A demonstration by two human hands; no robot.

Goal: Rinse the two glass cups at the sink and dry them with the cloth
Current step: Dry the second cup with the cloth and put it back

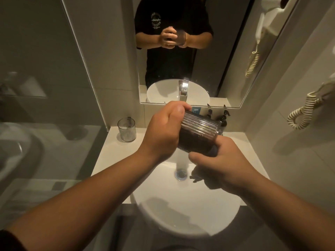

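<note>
Drying step in hand, by the look of it, on one of the two cups. Left hand wrapped round the far end of a ribbed glass cup, fingers curled over the base and thumb along the near side, clamped firm. Cup tipped on its side above the sink basin, mouth turned toward the right hand. Right hand closed on a dark cloth, part of it pushed into the cup's mouth so the inside shows dark through the ribs, the rest hanging below the palm. No water seen falling past the grip toward the drain, so rinsing of this cup judged done. Well off to the left of the gripping hand, a second glass cup standing upright on the counter, apart from everything; wet or dry cannot be told. Beyond the grip, two dark pump bottles against the wall. Next move likely a twist of cup against cloth, then a wipe down the ribbed outside. Needs a steady hold at the base, since wet glass may slip, and cloth pressed into the grooves.
</note>
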